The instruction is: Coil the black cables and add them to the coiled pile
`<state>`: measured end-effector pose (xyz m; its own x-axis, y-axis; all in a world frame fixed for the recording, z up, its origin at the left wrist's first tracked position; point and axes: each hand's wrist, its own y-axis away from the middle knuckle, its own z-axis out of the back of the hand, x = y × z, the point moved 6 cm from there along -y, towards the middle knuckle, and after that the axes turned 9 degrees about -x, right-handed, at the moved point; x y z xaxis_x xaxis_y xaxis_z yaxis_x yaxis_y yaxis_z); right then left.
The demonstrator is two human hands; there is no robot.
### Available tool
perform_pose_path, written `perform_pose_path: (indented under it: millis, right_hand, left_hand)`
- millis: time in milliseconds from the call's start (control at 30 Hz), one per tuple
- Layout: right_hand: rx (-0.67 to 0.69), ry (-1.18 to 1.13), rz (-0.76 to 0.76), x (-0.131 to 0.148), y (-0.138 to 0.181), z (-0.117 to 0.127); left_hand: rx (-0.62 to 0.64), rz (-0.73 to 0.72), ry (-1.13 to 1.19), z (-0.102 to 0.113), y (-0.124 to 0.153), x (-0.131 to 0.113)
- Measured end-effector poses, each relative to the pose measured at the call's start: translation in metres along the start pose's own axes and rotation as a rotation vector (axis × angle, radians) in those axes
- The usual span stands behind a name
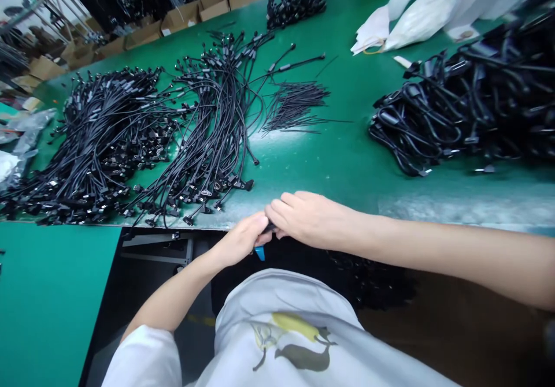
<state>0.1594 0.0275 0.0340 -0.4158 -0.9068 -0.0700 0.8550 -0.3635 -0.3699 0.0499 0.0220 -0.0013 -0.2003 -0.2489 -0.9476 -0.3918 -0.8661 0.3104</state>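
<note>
My left hand (241, 238) and my right hand (306, 216) meet at the near edge of the green table (347, 144), fingers curled together around a small black cable piece (269, 227). A bit of blue (259, 253) pokes out below my left hand. Both hands are closed in a pinch; what exactly they hold is mostly hidden. Just left of my hands lies a spread of short black cables with connectors (208, 127).
A larger heap of black cables (95, 138) covers the left of the table. Thin black ties (295, 104) lie mid-table. Coiled black cables (472, 98) pile up at right. White bags (416, 17) and cardboard boxes (182, 14) sit at the far side.
</note>
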Motion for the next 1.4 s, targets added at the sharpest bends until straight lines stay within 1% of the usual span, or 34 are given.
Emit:
perform_pose_path:
  millis: [67,167,267,333,433,533,633,700,767,800,867,933,1033,1133,1233,1300,1367,1400]
  right_hand:
    - [0.022,0.013,0.008,0.003,0.004,-0.003]
    - [0.017,0.003,0.028,0.007,0.009,0.001]
    - [0.015,0.012,0.038,0.013,0.013,0.005]
    - [0.005,0.068,0.021,0.014,0.015,0.006]
    - [0.013,0.128,0.000,0.011,0.016,0.006]
    - [0.113,0.010,-0.055,0.003,0.017,0.002]
    - [0.187,-0.085,-0.153,-0.008,0.017,-0.003]
    - [0.179,-0.064,-0.177,-0.011,0.017,-0.005]
    - [0.164,-0.039,-0.168,-0.009,0.019,-0.010]
    - [0.162,-0.034,-0.163,-0.009,0.020,-0.014]
    - [0.159,-0.024,-0.167,-0.009,0.022,-0.021]
    - [0.147,-0.015,-0.174,-0.011,0.024,-0.025]
    - [0.125,-0.010,-0.142,-0.014,0.024,-0.027]
    - [0.126,0.008,-0.104,-0.015,0.023,-0.025]
    - [0.130,0.030,-0.093,-0.014,0.021,-0.023]
    - [0.181,-0.013,-0.116,-0.015,0.019,-0.024]
    - [0.286,-0.145,-0.174,-0.019,0.017,-0.026]
    - [0.342,-0.248,-0.200,-0.024,0.015,-0.025]
  left_hand:
    - [0.022,-0.035,-0.061,-0.003,0.004,-0.004]
    - [0.035,-0.042,-0.173,-0.004,0.010,-0.004]
    - [0.057,-0.067,-0.331,-0.004,0.013,-0.003]
    - [0.075,-0.123,-0.460,-0.006,0.014,-0.003]
    - [0.032,-0.283,-0.706,-0.010,0.013,-0.005]
    - [-0.072,-0.477,-0.905,-0.012,0.010,-0.009]
    - [-0.154,-0.647,-1.007,-0.013,0.005,-0.013]
    - [-0.201,-0.747,-1.077,-0.014,0.003,-0.015]
    - [-0.225,-0.803,-1.122,-0.015,0.001,-0.016]
    - [-0.224,-0.800,-1.126,-0.015,0.000,-0.015]
    - [-0.195,-0.725,-1.090,-0.013,-0.004,-0.012]
    - [-0.144,-0.590,-1.021,-0.010,-0.009,-0.008]
    - [-0.080,-0.378,-0.899,-0.003,-0.016,-0.004]
    - [-0.005,-0.199,-0.706,0.003,-0.020,-0.003]
    - [0.092,-0.045,-0.463,0.001,-0.021,0.000]
    - [0.086,-0.003,-0.417,0.000,-0.021,0.003]
    - [0.029,-0.040,-0.461,0.000,-0.021,0.006]
    - [0.003,-0.069,-0.472,0.001,-0.021,0.008]
